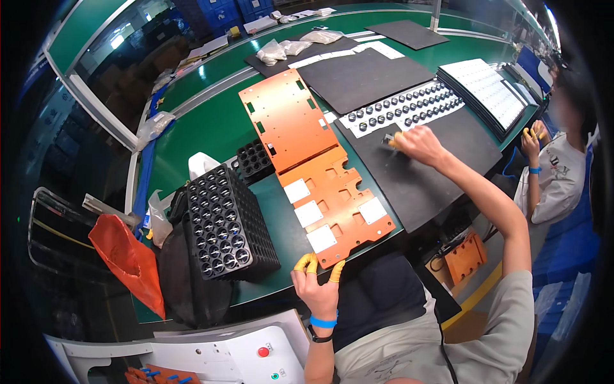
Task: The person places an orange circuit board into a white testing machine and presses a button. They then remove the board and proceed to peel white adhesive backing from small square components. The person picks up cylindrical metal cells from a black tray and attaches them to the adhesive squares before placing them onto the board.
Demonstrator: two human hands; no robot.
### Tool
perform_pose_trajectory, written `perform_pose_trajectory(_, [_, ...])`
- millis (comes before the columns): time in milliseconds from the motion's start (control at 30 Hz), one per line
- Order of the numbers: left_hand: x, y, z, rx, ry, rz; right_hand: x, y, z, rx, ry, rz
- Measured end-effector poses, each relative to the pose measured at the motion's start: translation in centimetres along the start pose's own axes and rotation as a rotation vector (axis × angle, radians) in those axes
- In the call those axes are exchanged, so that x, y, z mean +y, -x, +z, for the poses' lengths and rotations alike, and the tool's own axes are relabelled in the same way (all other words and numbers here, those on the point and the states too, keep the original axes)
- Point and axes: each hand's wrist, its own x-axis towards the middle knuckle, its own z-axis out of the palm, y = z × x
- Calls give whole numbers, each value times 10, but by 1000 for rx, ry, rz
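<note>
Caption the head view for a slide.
Left hand at the orange fixture plate, right hand holding a small dark part over a black mat.

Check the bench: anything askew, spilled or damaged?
No spill or damage stands out. The orange plate by the left hand looks orderly, as do the rows of round parts. Only the red-orange bag at far left looks askew: it leans, though the fisheye may exaggerate that.

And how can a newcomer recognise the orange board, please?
On the green table, find the tall black tray stack. Right of it lies the orange board, its near end at the person's left hand. Unlike the black mat beside it, it carries four white squares.
</note>
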Motion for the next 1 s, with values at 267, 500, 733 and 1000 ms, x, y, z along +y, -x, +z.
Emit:
perform_pose_trajectory(267, [-2,2,2,-15,2,5,-22,26,-42,80,-362,292])
perform_pose_trajectory(500, [-1,1,2,-10,-14,14,-17,28,-42,-245,-368,439])
perform_pose_trajectory(733, [0,1,2,-13,-14,13,19,11,-7,-34,-473,364])
perform_pose_trajectory(1000, [0,0,1,-17,-17,16,32,4,22,-50,-397,391])
